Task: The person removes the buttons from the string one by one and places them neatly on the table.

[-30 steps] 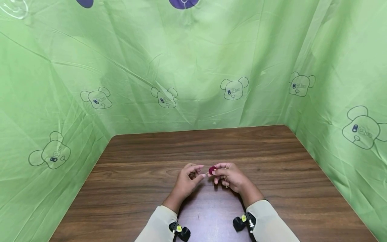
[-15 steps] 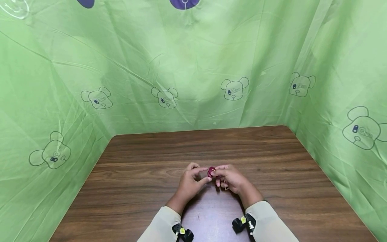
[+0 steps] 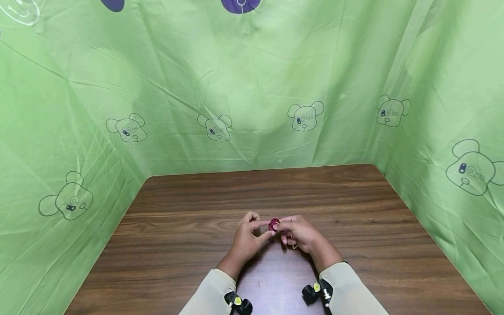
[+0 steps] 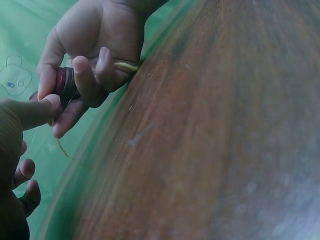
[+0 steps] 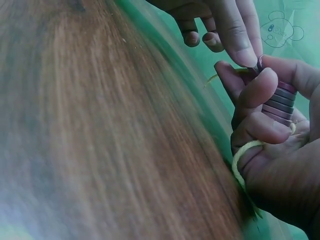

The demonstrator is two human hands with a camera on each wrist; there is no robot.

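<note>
Between the two hands, in the head view, is a small dark red round piece [image 3: 273, 224]. My right hand [image 3: 302, 234] grips a short stack of flat round discs [image 5: 278, 104], dark red and greyish, pressed face to face. A thin yellowish cord [image 5: 239, 159] passes under the curled fingers of that hand, and a loose cord end [image 4: 63, 149] hangs below the fingertips. My left hand [image 3: 245, 238] pinches a dark red disc at the end of the stack with thumb and forefinger. Its other fingers stand apart. The fingertips hide how the cord runs through the discs.
Both hands are above a brown wood-grain table [image 3: 177, 205]. Green cloth [image 3: 252, 87] printed with bear heads hangs behind and at both sides. Black wrist cameras [image 3: 238, 302] sit on the pale sleeves [image 3: 350, 288].
My left hand has moved right, from apart to touching the red piece, and now pinches there. My right hand has shifted slightly left, keeping its grip on the stack.
</note>
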